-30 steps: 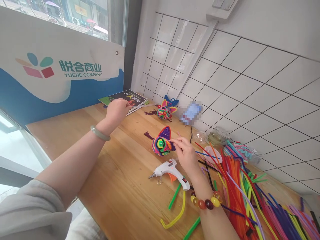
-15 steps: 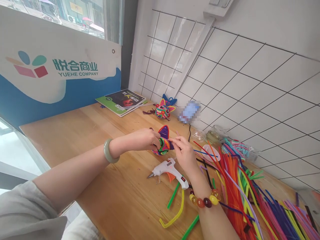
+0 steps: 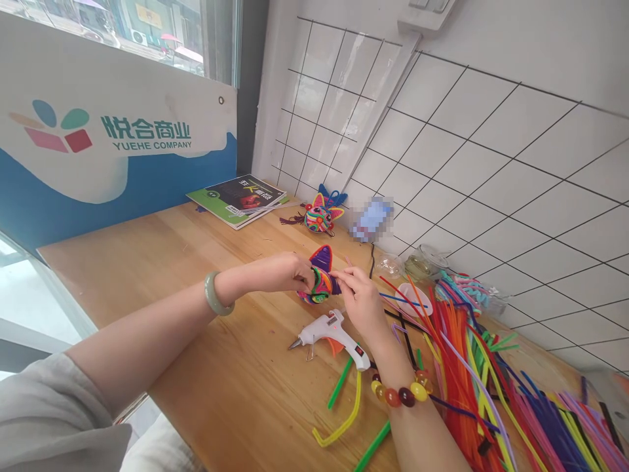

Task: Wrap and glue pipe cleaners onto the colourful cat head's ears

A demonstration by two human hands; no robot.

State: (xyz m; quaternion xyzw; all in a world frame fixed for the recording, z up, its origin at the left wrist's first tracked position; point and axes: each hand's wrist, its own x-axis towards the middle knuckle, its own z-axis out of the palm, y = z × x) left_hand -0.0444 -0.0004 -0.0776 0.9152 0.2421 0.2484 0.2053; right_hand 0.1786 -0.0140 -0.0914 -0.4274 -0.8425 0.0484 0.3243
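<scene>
The multicoloured figure (image 3: 322, 288), with a raised purple ear edged in red, is held between both hands near the middle of the wooden surface (image 3: 230, 367); whether its base rests there cannot be told. Its purple part is pinched at one side by the right hand (image 3: 361, 292), the grip closed between thumb and forefinger. Its front is partly covered by the left hand (image 3: 297, 272), whose fingers are bent close together against it; whether anything is pinched in that grip is hidden. A pale bangle (image 3: 216, 295) is worn on the left wrist and a beaded bracelet (image 3: 392, 396) on the right. Just nearer than the figure, a white glue gun (image 3: 319, 330) is laid with its nozzle pointed left, a bent yellow stem (image 3: 356, 408) near its handle. Loose fuzzy stems (image 3: 457, 354) are spread at the right. Farther back, a second figure (image 3: 319, 218) and booklets (image 3: 228, 204) are placed, backed by a lettered panel (image 3: 162, 177).
</scene>
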